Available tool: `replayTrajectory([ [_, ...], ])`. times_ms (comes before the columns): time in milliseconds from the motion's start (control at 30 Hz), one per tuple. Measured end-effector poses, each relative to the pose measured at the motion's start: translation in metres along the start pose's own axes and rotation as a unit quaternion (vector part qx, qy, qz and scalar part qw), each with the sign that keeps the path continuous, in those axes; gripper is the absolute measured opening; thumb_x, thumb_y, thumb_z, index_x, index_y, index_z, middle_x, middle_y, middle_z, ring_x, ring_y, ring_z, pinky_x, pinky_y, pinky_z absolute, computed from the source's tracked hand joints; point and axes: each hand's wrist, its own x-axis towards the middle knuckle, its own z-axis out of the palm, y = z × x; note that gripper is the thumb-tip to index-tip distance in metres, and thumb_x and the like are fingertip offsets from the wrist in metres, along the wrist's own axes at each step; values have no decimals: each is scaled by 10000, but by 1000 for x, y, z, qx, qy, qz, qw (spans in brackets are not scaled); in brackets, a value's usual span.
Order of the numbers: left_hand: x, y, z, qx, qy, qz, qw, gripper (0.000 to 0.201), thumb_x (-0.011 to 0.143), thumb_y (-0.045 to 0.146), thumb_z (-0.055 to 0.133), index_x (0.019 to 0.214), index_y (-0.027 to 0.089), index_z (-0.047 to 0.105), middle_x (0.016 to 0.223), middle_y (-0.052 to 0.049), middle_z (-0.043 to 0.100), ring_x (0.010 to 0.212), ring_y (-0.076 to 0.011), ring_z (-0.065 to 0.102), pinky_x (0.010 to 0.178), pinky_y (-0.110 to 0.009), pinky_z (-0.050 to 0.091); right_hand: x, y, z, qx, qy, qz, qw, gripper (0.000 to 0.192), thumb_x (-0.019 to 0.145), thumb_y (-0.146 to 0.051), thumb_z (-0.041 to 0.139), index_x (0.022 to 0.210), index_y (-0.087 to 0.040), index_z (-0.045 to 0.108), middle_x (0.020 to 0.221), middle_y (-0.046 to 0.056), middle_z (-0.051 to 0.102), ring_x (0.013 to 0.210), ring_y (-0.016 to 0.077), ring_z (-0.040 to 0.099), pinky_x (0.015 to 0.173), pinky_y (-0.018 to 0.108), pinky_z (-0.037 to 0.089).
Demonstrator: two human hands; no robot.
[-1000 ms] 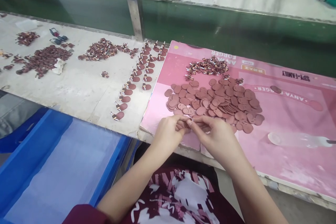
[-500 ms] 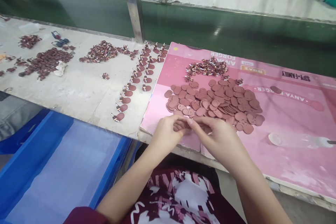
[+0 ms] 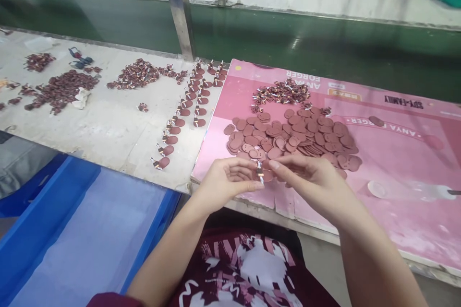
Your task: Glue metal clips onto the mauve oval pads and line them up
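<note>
Since the earlier frame both hands have lifted slightly and drawn apart — the left hand (image 3: 226,180) and right hand (image 3: 311,177) now pinch a small brown tag (image 3: 260,171) between their fingertips, just above the bench edge. Just beyond them lies the heap of brown tags (image 3: 293,135) on the pink board (image 3: 389,163).
</note>
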Motion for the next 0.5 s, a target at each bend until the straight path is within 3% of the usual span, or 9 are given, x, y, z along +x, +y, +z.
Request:
replayTrajectory([
  [133,-8,9,-5,-25,-32,-9,999,380,499,100,862,831,138,683,715,7,689,683,-109,643,671,-230,539,3,-5,-3,100,-82,28,991,347,683,-543,719,697,-197,741,622,33,674,540,140,592,536,252,494],
  [267,-12,14,-9,-28,-50,-16,998,368,525,118,864,843,143,679,711,10,684,685,-118,654,675,-242,548,4,-7,-4,159,-135,53,977,278,699,-470,743,731,-194,749,700,51,705,610,145,616,577,258,495],
  [400,-14,19,-13,-13,-39,-8,999,339,536,117,858,823,139,680,715,4,693,680,-116,658,662,-223,540,9,-8,-3,162,-179,65,968,281,684,-458,758,773,-192,751,781,65,728,708,178,650,661,293,504],
  [500,-16,21,-18,-2,-14,8,1000,461,562,106,842,986,156,669,686,21,689,643,-101,646,641,-205,529,17,-10,1,159,-191,66,966,305,670,-471,756,768,-183,744,783,68,725,708,177,643,659,295,495],
])
